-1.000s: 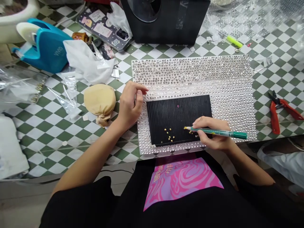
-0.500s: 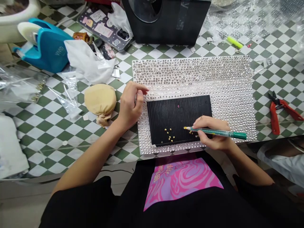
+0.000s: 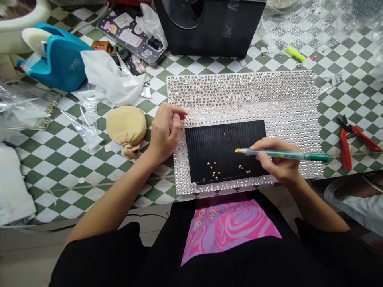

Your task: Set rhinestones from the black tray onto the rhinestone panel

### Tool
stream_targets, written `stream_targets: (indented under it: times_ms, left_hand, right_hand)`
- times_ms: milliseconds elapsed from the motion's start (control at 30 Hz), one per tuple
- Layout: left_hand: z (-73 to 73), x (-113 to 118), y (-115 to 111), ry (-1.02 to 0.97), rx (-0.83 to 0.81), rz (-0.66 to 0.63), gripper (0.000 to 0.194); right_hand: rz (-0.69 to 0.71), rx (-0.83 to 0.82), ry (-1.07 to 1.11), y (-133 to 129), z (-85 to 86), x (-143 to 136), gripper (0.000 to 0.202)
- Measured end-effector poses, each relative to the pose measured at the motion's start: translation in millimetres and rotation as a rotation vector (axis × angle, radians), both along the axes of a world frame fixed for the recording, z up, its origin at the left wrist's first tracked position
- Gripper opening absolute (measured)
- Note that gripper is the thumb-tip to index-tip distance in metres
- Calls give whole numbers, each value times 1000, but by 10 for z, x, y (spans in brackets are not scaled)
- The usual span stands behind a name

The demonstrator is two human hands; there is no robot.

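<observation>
A black ridged board (image 3: 206,147) lies on a white sheet (image 3: 293,115) covered with rows of shiny rhinestones. Several small gold beads (image 3: 214,174) sit on the board's lower left, and more gold beads (image 3: 240,167) at its lower right. My right hand (image 3: 278,159) grips a green pen (image 3: 287,154), its yellowish tip pointing left just over the board. Curled at the board's left edge, my left hand (image 3: 166,129) rests on the sheet; its fingers are bent, and whether they hold anything is hidden.
A beige pouch (image 3: 125,125) lies left of my left hand. Farther left are a blue tape dispenser (image 3: 64,59) and plastic bags. Behind the sheet stands a black box (image 3: 215,32). Red-handled pliers (image 3: 346,147) and a person's arm (image 3: 356,191) are at the right.
My right hand and the pen have moved right and slightly up, uncovering the gold beads at the board's lower right. My left hand has stayed in place.
</observation>
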State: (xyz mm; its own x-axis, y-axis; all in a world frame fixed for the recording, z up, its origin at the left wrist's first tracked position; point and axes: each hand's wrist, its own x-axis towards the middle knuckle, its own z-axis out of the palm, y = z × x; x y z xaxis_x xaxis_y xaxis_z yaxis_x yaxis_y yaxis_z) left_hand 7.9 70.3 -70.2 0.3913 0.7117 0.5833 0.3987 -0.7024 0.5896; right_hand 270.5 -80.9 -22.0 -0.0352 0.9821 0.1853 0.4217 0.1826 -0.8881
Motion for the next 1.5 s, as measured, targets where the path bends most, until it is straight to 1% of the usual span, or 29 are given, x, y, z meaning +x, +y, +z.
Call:
stream_targets:
  times_ms: [100,167,233,300,400,533,767,900,1033,1133,1200,1267,1333,1367,1433,1500]
  left_hand:
    - [-4,3,2,7,3,5,26]
    - [-5,3,1,2,6,11,27]
    - [-4,0,-1,8,-9,12,27]
    - [-1,-5,-3,13,-10,9,26]
    - [7,-16,-6,31,-25,4,25]
    - [14,-26,-9,37,-36,-3,24]
    - [11,-28,-19,52,-66,-2,25]
    - [4,-26,-14,51,-61,6,25]
    - [8,-30,-10,46,-59,0,24]
    - [10,-35,-11,42,-46,-1,24]
    - [8,-35,-12,40,-43,2,24]
    - [6,-31,-11,49,-47,3,24]
    - [4,-25,-8,42,-33,3,24]
    - [5,-23,-8,34,-22,4,24]
    - [8,-19,-10,30,-18,5,25]
    - [14,-17,-14,34,-41,3,25]
  right_hand:
    - [-206,103,26,206,57,115,11]
    - [-283,188,33,384,61,210,7]
    - [-293,218,30,552,27,296,6]
    - [-265,207,2,685,-38,355,7]
    - [-218,194,-64,804,-147,378,9]
    - [-192,230,-119,854,-213,344,6]
    - [-187,199,-168,848,-207,339,7]
    - [-184,226,-236,844,-235,353,6]
    - [-190,252,-165,845,-252,369,5]
    - [-213,281,-132,804,-185,357,6]
    - [-177,265,-138,730,-85,296,7]
    - [-95,223,-158,624,37,179,12]
    - [31,180,-194,513,146,22,18]
    - [120,165,-205,465,184,-61,20]
    - [283,150,-186,397,216,-207,18]
    - [379,147,-150,367,194,-302,15]
